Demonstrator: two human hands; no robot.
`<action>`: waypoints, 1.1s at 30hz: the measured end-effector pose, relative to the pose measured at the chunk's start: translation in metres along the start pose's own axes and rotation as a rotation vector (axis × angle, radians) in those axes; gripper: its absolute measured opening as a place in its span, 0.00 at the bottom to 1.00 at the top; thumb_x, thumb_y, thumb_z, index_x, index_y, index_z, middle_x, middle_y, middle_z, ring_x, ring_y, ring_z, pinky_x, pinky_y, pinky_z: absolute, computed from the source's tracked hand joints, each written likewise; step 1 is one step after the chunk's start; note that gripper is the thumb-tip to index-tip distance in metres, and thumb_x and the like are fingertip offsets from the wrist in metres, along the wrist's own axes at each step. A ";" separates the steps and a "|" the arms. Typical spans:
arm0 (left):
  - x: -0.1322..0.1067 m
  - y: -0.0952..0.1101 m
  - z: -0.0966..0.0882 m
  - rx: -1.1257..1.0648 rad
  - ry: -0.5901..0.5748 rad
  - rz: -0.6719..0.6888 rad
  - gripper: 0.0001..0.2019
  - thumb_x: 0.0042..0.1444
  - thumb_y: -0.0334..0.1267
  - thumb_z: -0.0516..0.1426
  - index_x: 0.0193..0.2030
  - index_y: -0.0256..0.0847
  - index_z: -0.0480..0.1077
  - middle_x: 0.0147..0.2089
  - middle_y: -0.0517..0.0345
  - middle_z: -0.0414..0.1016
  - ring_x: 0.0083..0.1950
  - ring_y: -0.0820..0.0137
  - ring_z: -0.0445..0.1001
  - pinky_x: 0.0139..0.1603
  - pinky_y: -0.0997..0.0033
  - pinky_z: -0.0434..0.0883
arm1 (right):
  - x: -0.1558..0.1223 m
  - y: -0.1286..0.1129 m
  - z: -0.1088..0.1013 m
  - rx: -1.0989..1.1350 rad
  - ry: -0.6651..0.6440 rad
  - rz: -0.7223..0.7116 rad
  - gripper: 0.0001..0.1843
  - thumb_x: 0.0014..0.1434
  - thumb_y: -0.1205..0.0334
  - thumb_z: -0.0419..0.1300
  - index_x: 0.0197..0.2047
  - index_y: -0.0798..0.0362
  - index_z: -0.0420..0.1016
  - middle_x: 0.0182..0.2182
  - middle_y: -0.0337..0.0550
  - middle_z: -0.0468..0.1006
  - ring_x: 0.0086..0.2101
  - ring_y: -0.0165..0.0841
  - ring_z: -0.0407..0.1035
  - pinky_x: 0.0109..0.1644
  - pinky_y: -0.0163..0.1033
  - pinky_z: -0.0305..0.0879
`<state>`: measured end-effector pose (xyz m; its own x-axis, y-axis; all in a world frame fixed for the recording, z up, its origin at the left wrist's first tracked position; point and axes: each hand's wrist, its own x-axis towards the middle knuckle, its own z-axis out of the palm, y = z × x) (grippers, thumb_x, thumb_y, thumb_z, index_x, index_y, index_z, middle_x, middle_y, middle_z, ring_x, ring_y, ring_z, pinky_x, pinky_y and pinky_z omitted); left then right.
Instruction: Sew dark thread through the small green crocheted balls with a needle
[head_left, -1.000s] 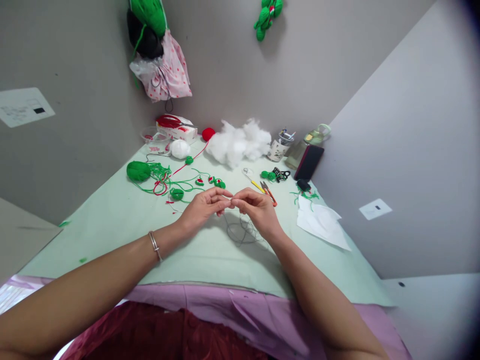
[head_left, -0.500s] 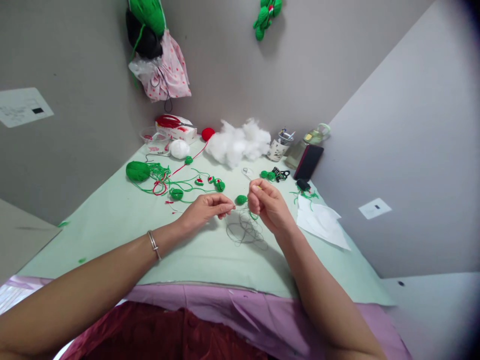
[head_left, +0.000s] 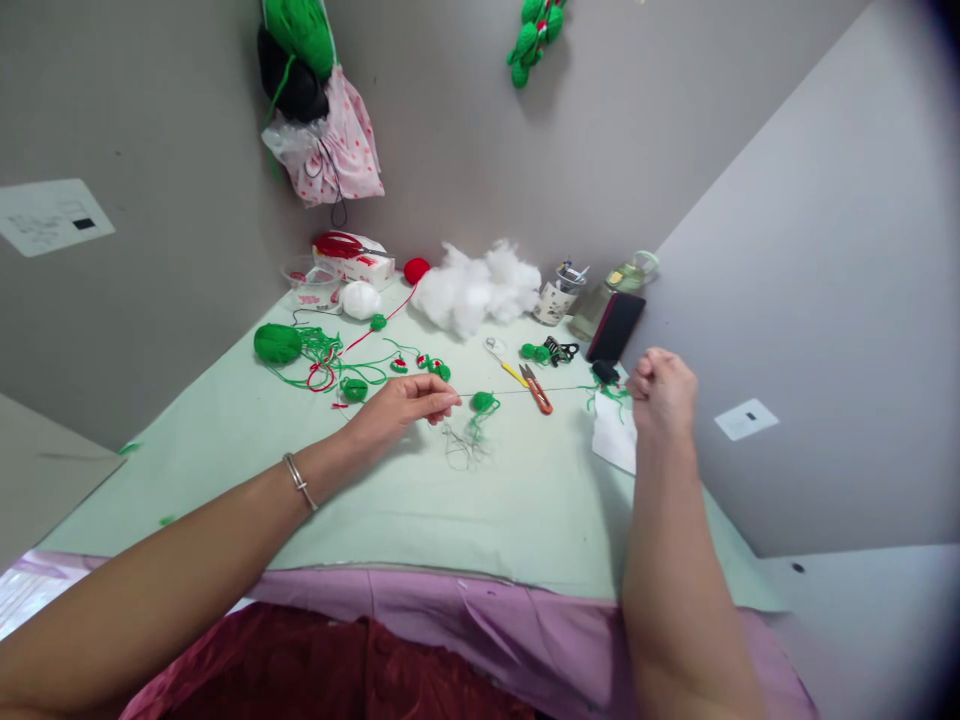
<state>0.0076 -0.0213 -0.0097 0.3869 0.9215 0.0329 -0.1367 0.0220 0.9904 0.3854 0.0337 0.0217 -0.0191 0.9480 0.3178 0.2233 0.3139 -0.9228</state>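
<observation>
far left: green yarn ball (head_left: 277,342) near table edge | left hand (head_left: 405,405) pinches taut thread (head_left: 577,390) | green crochet piece (head_left: 482,401) strung just beside fingertips | right hand (head_left: 660,390) fisted on thread, at right edge | near side: green tablecloth (head_left: 420,520)

The thread (head_left: 570,390) stretched between the fingers of the left hand (head_left: 401,405) and the right hand (head_left: 660,395) is dark grey. On it, just beside the left fingertips (head_left: 447,400), the crochet ball (head_left: 483,401) is bright green. Beyond the fingers, the snips (head_left: 538,392) have orange handles and the stuffing (head_left: 476,285) is white. Under the fingers the table cover (head_left: 420,510) is pale mint green. The bracelet (head_left: 298,481) behind the left fingers is silver, and the hanging bag (head_left: 341,155) is pink with small red dots
</observation>
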 end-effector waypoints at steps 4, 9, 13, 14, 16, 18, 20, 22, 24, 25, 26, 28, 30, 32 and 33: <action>-0.001 0.003 -0.003 0.022 0.012 0.015 0.11 0.53 0.46 0.64 0.31 0.39 0.74 0.27 0.62 0.67 0.31 0.72 0.63 0.40 0.68 0.62 | -0.004 0.013 -0.022 -0.393 0.443 -0.185 0.20 0.58 0.41 0.58 0.27 0.47 0.62 0.20 0.39 0.62 0.23 0.34 0.57 0.30 0.42 0.56; 0.000 0.001 -0.001 0.050 0.013 0.012 0.11 0.53 0.46 0.64 0.30 0.39 0.74 0.26 0.62 0.66 0.30 0.72 0.62 0.38 0.68 0.62 | -0.009 -0.005 0.033 -0.747 0.384 -0.096 0.15 0.55 0.51 0.62 0.39 0.53 0.75 0.44 0.56 0.75 0.48 0.51 0.67 0.52 0.57 0.62; 0.000 -0.001 0.001 0.072 0.001 0.011 0.12 0.53 0.46 0.64 0.30 0.39 0.74 0.26 0.62 0.67 0.30 0.73 0.62 0.37 0.69 0.61 | -0.035 -0.043 0.117 -0.220 -0.176 -0.002 0.22 0.61 0.49 0.59 0.54 0.51 0.73 0.48 0.51 0.77 0.32 0.34 0.72 0.38 0.44 0.69; -0.001 -0.001 0.001 0.076 -0.007 0.011 0.12 0.53 0.46 0.64 0.30 0.39 0.74 0.26 0.61 0.67 0.30 0.73 0.62 0.37 0.69 0.61 | -0.044 -0.052 0.134 -0.119 -0.334 0.026 0.24 0.61 0.49 0.60 0.58 0.49 0.71 0.50 0.50 0.77 0.30 0.32 0.71 0.36 0.41 0.68; -0.001 -0.001 0.001 0.086 -0.025 0.015 0.12 0.54 0.47 0.63 0.30 0.39 0.74 0.27 0.61 0.67 0.30 0.72 0.63 0.36 0.70 0.61 | -0.058 -0.063 0.158 -0.096 -0.529 0.030 0.24 0.60 0.51 0.63 0.58 0.49 0.72 0.42 0.45 0.79 0.30 0.30 0.70 0.35 0.38 0.66; -0.001 -0.001 0.001 0.093 -0.031 0.018 0.13 0.54 0.48 0.63 0.31 0.39 0.75 0.27 0.60 0.68 0.31 0.72 0.63 0.36 0.70 0.62 | -0.063 -0.067 0.164 -0.200 -0.570 0.006 0.14 0.62 0.52 0.62 0.46 0.52 0.78 0.28 0.38 0.75 0.27 0.28 0.65 0.32 0.35 0.61; -0.001 0.001 0.002 0.095 -0.035 0.008 0.13 0.53 0.48 0.63 0.30 0.39 0.75 0.27 0.60 0.68 0.31 0.71 0.64 0.36 0.70 0.63 | -0.060 -0.065 0.154 -0.250 -0.520 -0.010 0.13 0.63 0.53 0.61 0.35 0.53 0.79 0.21 0.36 0.69 0.25 0.27 0.60 0.30 0.35 0.56; -0.001 0.002 0.002 0.075 -0.045 -0.009 0.13 0.52 0.47 0.64 0.30 0.39 0.74 0.27 0.60 0.69 0.30 0.72 0.64 0.36 0.69 0.63 | -0.050 -0.059 0.136 -0.210 -0.397 -0.009 0.13 0.61 0.53 0.62 0.32 0.54 0.79 0.21 0.36 0.67 0.23 0.27 0.56 0.28 0.35 0.52; -0.001 0.003 0.001 0.048 -0.049 -0.023 0.12 0.51 0.46 0.65 0.29 0.39 0.74 0.27 0.60 0.70 0.30 0.72 0.64 0.37 0.69 0.64 | -0.038 -0.052 0.116 -0.171 -0.211 -0.014 0.12 0.59 0.53 0.63 0.32 0.53 0.78 0.20 0.35 0.66 0.22 0.27 0.55 0.26 0.36 0.50; -0.001 0.004 0.001 0.040 -0.044 -0.028 0.12 0.51 0.46 0.65 0.29 0.39 0.75 0.27 0.59 0.70 0.30 0.72 0.64 0.37 0.69 0.64 | -0.033 -0.049 0.107 -0.173 -0.111 -0.029 0.11 0.59 0.53 0.63 0.32 0.53 0.78 0.20 0.35 0.65 0.22 0.27 0.54 0.26 0.36 0.49; -0.001 0.003 0.001 0.037 -0.038 -0.031 0.11 0.50 0.46 0.65 0.30 0.39 0.75 0.27 0.59 0.71 0.30 0.71 0.65 0.37 0.69 0.64 | -0.029 -0.046 0.098 -0.201 -0.011 -0.050 0.11 0.58 0.54 0.63 0.31 0.52 0.77 0.20 0.35 0.65 0.22 0.28 0.54 0.26 0.36 0.49; 0.000 0.002 0.000 0.039 -0.032 -0.032 0.11 0.50 0.46 0.65 0.30 0.40 0.75 0.28 0.58 0.72 0.32 0.70 0.66 0.39 0.68 0.65 | -0.023 -0.042 0.082 -0.369 0.175 -0.090 0.10 0.59 0.55 0.62 0.30 0.52 0.76 0.20 0.36 0.65 0.22 0.28 0.54 0.28 0.38 0.50; 0.001 0.002 -0.001 0.040 -0.034 -0.025 0.11 0.50 0.45 0.65 0.30 0.40 0.75 0.29 0.58 0.72 0.33 0.69 0.68 0.42 0.67 0.66 | -0.021 -0.040 0.068 -0.584 0.333 -0.104 0.10 0.60 0.57 0.60 0.30 0.52 0.75 0.21 0.38 0.66 0.23 0.30 0.56 0.31 0.40 0.53; 0.001 0.001 -0.002 0.042 -0.034 -0.018 0.10 0.51 0.45 0.64 0.31 0.40 0.75 0.30 0.58 0.73 0.35 0.68 0.69 0.44 0.66 0.65 | -0.021 -0.038 0.053 -0.723 0.451 -0.102 0.10 0.60 0.58 0.58 0.29 0.52 0.75 0.21 0.41 0.67 0.25 0.33 0.58 0.35 0.43 0.55; 0.001 0.001 -0.002 0.044 -0.033 -0.018 0.10 0.52 0.45 0.64 0.31 0.40 0.75 0.31 0.58 0.73 0.36 0.68 0.69 0.45 0.66 0.65 | -0.022 -0.035 0.045 -0.768 0.496 -0.097 0.09 0.60 0.59 0.58 0.29 0.51 0.74 0.21 0.42 0.66 0.26 0.35 0.60 0.37 0.45 0.55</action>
<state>0.0056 -0.0199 -0.0090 0.4191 0.9078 0.0188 -0.0898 0.0209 0.9957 0.3345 0.0045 0.0378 0.3095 0.7319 0.6070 0.8321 0.1006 -0.5455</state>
